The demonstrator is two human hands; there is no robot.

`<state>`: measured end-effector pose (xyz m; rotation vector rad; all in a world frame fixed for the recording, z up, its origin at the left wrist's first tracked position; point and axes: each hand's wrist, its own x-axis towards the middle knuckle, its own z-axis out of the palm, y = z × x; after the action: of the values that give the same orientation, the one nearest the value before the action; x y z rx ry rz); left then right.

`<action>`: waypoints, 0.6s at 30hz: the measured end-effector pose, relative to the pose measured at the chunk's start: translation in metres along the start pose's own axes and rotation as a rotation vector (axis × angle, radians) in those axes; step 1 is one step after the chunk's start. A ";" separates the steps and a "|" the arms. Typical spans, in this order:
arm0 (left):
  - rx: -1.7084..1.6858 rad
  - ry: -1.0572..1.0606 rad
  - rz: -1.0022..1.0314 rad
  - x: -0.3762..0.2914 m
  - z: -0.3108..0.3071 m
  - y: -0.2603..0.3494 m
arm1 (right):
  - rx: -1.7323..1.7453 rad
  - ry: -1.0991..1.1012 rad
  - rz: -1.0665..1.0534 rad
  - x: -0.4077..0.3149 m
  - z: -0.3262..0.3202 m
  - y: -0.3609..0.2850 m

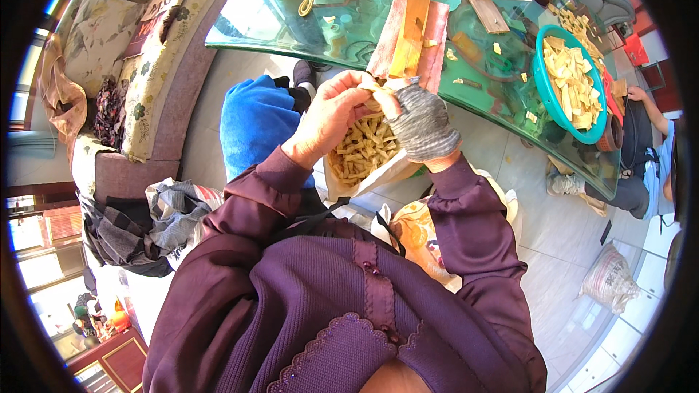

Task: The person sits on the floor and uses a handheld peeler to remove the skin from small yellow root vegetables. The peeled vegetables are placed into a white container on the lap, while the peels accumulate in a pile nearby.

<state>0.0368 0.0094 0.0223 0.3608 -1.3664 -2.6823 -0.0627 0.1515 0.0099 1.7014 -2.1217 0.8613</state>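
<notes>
My left hand and my right hand, which wears a grey fingerless knit glove, meet at the fingertips over an open container. Between them they pinch a small pale yellowish piece, partly hidden by the fingers. Below lies a heap of folded yellowish pieces in the container, whose pale liner shows at its rim. Just beyond the hands, a wooden block fixture rests on a pink cloth at the edge of the glass table.
A teal basket of flat pale pieces stands at the right of the table, near a second wooden fixture. Another person's hand is at the far right. A blue cloth covers my knee. A sofa stands left.
</notes>
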 end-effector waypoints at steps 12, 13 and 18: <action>0.571 0.163 0.255 -0.001 -0.014 -0.009 | 1.316 -0.176 0.942 0.006 0.007 -0.008; 0.618 0.199 0.309 -0.004 -0.004 -0.007 | 1.307 -0.120 0.953 0.006 0.009 -0.008; 0.592 0.096 0.260 -0.004 0.008 -0.001 | 1.219 0.027 0.993 0.009 0.011 -0.006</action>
<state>0.0388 0.0176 0.0266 0.3242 -1.9966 -1.9904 -0.0583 0.1369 0.0083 0.6710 -2.5365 2.8167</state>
